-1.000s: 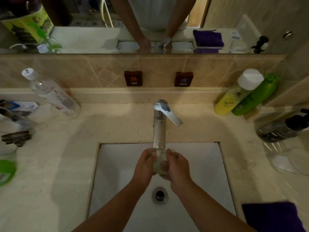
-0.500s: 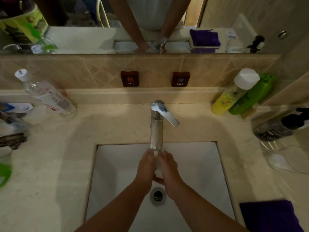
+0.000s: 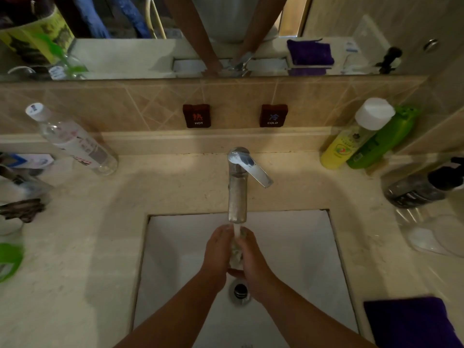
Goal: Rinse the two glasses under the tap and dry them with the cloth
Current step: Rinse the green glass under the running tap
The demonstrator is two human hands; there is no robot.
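Fingers (image 3: pixel 247 238) curled round clear glass (image 3: pixel 236 252), chrome tap (image 3: pixel 237 197)

A dim bathroom: a beige stone desk (image 3: pixel 175 192) around a white sink (image 3: pixel 301 247), a tan tiled wall (image 3: pixel 125 106) bearing dark HOT (image 3: pixel 196 116) and COLD (image 3: pixel 273 115) plaques, and a mirror (image 3: pixel 120 54) above.
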